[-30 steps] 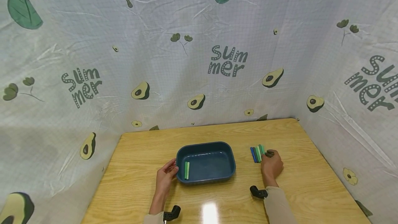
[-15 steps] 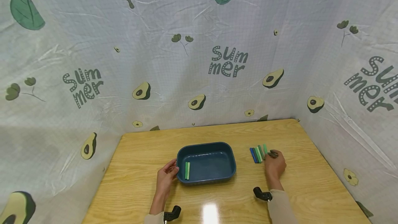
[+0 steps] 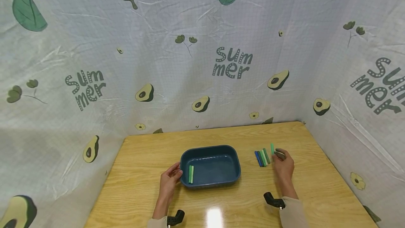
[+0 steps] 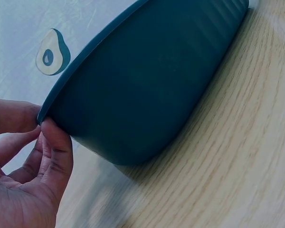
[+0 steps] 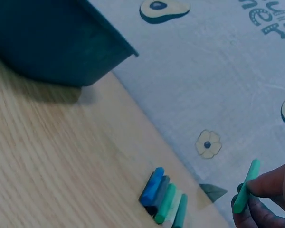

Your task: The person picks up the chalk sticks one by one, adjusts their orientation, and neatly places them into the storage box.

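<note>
My left hand (image 3: pixel 167 184) pinches the left rim of a dark teal plastic bin (image 3: pixel 210 187), thumb on one side and fingers on the other. Two chalk sticks (image 3: pixel 191 174), one green and one pale, lie side by side at the bin's left end. Over the table to the right, my right hand (image 3: pixel 283 164) holds a light green chalk stick (image 5: pixel 247 187) between thumb and fingers. Just left of that hand is a row of several chalk sticks (image 3: pixel 262 157) in blue, dark and green shades, lying close together on the wood.
The wooden table (image 3: pixel 152 150) carries the bin near its middle. A patterned white sheet (image 3: pixel 177 73) hangs behind and along the sides. Each wrist bears a small black camera (image 3: pixel 274 200). Light reflects off the table's front part.
My right hand has shifted right, drawing the light green chalk stick away from the row and leaving a gap. The left hand stays on the bin's rim.
</note>
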`<state>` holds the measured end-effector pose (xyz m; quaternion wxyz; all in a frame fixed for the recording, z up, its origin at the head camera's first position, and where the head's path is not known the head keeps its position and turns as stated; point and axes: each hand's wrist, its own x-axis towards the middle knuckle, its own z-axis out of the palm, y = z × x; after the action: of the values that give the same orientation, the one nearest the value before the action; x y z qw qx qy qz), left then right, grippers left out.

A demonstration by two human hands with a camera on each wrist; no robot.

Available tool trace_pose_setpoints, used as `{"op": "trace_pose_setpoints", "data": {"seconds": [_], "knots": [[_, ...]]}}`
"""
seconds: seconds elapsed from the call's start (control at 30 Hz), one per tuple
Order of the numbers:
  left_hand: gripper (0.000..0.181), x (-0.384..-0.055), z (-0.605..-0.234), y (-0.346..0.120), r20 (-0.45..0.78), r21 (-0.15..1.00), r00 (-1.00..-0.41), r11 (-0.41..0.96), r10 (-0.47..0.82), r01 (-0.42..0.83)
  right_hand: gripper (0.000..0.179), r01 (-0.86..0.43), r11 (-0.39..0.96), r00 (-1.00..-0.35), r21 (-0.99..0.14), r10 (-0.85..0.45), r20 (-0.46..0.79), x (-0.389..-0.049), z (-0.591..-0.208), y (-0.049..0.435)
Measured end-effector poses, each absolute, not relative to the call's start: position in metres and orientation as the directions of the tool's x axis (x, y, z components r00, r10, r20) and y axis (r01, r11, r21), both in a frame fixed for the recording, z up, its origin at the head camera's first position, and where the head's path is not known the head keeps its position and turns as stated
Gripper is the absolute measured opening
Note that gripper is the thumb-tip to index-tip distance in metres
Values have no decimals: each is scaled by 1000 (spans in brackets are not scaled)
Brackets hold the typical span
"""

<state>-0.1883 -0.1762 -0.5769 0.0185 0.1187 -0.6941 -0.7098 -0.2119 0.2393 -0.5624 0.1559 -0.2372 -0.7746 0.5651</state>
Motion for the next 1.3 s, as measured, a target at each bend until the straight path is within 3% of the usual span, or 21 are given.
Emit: {"op": "trace_pose_setpoints", "data": {"seconds": [0.4,0.83,1.3], "knots": [[41,-188,-577,-177,-146,989,-970,-36,-194,-142,52,152,145,-913,-978,399,-83,-206,-548,236],[41,-188,-577,-178,-150,989,-969,-47,-198,-144,52,100,39,-962,-994,257,-87,-204,-534,232],[41,-191,-576,-179,-140,990,-973,-32,-183,-136,53,65,30,-985,-997,160,-59,-209,-518,215]]}}
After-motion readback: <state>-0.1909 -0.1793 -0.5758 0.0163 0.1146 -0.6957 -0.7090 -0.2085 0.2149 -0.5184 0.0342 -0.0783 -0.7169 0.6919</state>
